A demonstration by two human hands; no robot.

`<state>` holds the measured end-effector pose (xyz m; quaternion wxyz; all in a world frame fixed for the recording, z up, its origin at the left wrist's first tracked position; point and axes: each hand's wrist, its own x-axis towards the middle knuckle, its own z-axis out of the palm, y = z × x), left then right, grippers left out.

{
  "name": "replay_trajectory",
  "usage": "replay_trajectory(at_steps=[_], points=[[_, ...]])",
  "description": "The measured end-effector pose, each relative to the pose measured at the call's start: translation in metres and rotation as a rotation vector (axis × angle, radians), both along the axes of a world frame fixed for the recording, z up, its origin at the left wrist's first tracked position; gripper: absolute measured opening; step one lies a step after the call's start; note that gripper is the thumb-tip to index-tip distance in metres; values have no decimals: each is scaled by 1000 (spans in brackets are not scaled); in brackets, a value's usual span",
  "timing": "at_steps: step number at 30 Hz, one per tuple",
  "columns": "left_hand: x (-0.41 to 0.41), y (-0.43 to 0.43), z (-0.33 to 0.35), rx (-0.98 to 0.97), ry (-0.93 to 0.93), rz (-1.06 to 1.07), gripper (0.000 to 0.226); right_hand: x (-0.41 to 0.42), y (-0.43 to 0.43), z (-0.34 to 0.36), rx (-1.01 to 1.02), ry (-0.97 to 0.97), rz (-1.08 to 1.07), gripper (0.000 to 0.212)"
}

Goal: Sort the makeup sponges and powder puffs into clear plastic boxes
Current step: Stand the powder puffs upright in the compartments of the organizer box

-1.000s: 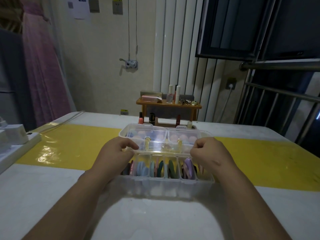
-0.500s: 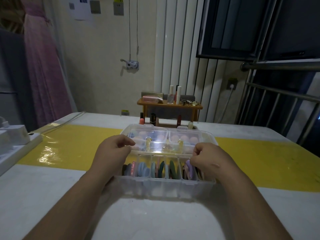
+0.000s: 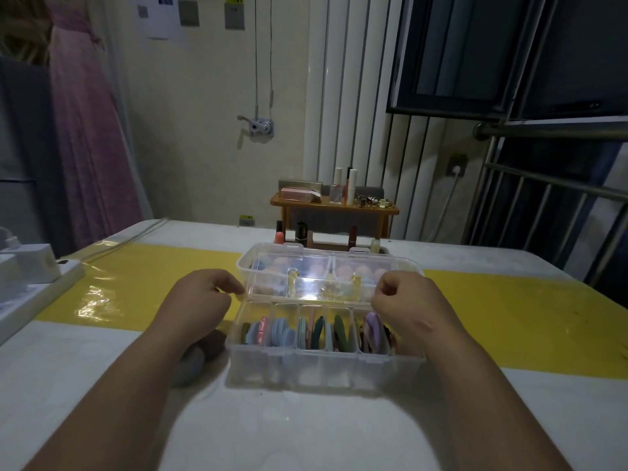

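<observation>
Powder puffs (image 3: 282, 331) stand on edge in the clear box (image 3: 323, 368) on the table (image 3: 68, 334). Its lid (image 3: 306, 277) is raised. The left hand (image 3: 193, 307) and right hand (image 3: 404, 307) pinch its near corners.

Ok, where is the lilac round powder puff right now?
The lilac round powder puff stands on edge in the right-end compartment of the near clear plastic box, centre of the head view, close beside the right hand.

Clear glossy plastic box (image 3: 323, 363), glossy yellow table strip (image 3: 136, 283), matt white tabletop (image 3: 289, 436), wooden shelf (image 3: 334, 207)
</observation>
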<state>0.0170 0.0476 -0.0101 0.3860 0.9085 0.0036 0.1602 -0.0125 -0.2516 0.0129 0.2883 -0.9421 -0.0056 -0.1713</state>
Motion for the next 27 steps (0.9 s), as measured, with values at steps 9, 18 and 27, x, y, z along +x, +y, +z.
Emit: replay_trajectory(at_steps=[9,18,27], points=[[-2,28,-1,578,389,191,19,-6,26,-5,65,-54,206,19],[-3,25,-2,556,414,-43,13,-4,26,-8,58,-24,225,21],[-4,14,1,406,271,30,12,-4,27,-9,76,-21,219,21]])
